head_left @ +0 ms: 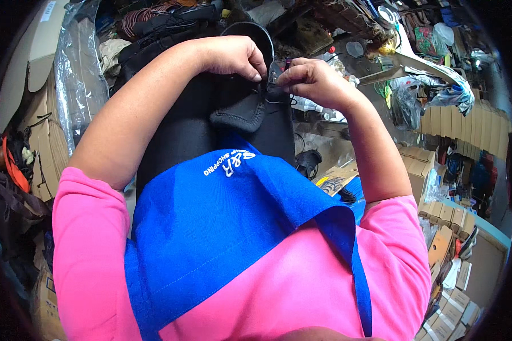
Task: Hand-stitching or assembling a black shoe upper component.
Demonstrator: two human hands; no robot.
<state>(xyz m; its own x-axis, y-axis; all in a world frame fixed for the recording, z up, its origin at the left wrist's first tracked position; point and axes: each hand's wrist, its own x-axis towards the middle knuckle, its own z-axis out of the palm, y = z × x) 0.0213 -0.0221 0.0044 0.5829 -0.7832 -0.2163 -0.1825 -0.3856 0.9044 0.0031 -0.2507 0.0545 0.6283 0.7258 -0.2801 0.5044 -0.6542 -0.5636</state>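
Above the black-trousered lap [173, 133], a black stitched piece [236, 116] is positioned just below the left hand [236, 55]. Should the thin dark cord [277, 102] be snagged or pulled unevenly, a slack loop or a knot could be left. At the piece's upper edge, the left thumb and fingertips are drawn together, and it seems pinched; whether the cord is gripped by the right hand's [316, 82] bunched fingertips cannot be told.

A blue apron [205, 227] with white lettering [228, 162] lies over a pink short-sleeved shirt [256, 290], black trousers [176, 139] beyond the apron.
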